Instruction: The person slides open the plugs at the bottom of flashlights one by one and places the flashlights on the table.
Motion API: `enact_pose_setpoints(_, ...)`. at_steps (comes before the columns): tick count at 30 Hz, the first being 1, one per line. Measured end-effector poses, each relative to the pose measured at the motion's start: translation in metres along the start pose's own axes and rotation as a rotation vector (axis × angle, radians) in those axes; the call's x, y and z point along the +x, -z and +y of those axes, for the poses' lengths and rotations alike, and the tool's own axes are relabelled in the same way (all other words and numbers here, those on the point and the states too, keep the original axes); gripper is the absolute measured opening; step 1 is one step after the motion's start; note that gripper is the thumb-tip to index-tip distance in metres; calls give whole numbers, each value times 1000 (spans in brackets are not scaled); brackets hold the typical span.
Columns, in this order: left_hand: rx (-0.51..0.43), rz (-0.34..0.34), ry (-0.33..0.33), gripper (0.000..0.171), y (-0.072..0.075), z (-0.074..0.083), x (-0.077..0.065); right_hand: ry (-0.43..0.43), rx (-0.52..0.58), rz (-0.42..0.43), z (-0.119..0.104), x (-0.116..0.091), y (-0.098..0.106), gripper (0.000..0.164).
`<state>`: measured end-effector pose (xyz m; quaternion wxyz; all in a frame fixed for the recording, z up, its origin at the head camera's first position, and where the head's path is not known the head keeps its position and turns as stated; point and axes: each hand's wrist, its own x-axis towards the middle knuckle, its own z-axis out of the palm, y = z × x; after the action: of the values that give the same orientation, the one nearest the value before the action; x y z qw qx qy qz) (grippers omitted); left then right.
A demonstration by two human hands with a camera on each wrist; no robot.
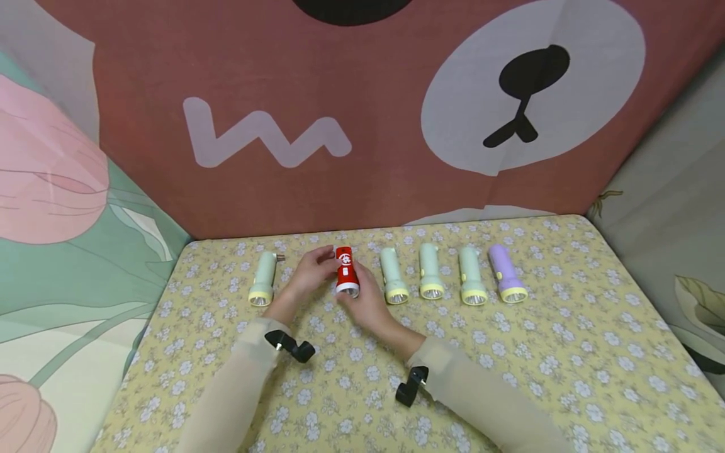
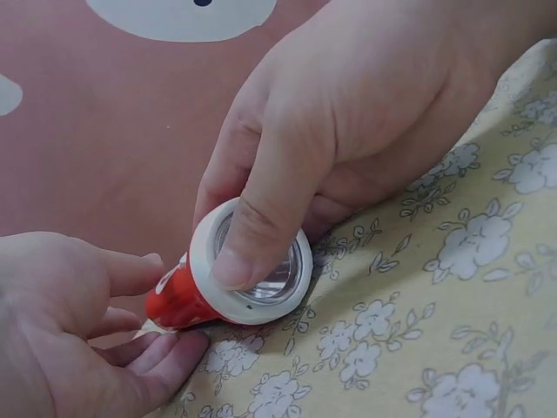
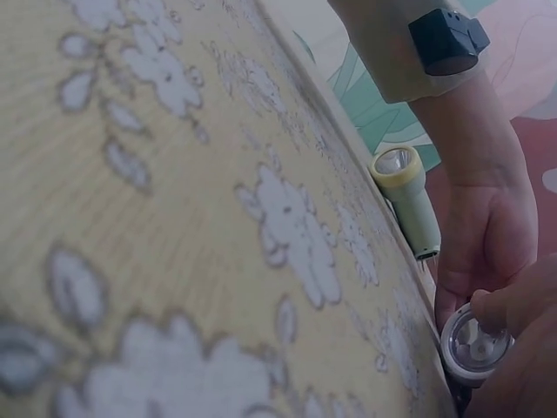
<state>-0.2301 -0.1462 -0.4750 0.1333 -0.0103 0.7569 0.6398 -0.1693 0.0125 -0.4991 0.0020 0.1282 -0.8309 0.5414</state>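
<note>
While the right hand (image 1: 368,302) clasps the red-and-white flashlight (image 1: 345,269), thumb laid over the lens and fingers along its side, likely to steady that end, the left hand (image 1: 308,274) reaches to the tail with loosely bent fingers; whether they pinch it, I cannot tell. Both forearms slant inward across the flowered desk (image 1: 340,390). Left of them lies a lone mint flashlight (image 1: 264,272); rightward, three mint flashlights (image 1: 428,267) and a purple flashlight (image 1: 503,267) form a row, lenses facing the person, probably for easy reach.
</note>
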Motion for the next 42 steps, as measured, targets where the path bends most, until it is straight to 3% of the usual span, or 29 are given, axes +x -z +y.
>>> enact_pose_setpoints(8, 3, -7, 31, 59, -5, 1, 0, 65, 16, 21, 3, 1, 1, 70)
enact_pose_setpoints(26, -18, 10, 44, 57, -5, 2, 0, 13, 86, 27, 4, 5, -1, 70)
enact_pose_setpoints(31, -12, 8, 22, 57, -3, 3, -2, 11, 135, 37, 5, 6, -1, 70)
enact_pose_setpoints(42, -50, -3, 9, 57, -1, 15, -12, 16, 235, 27, -3, 3, 4, 71)
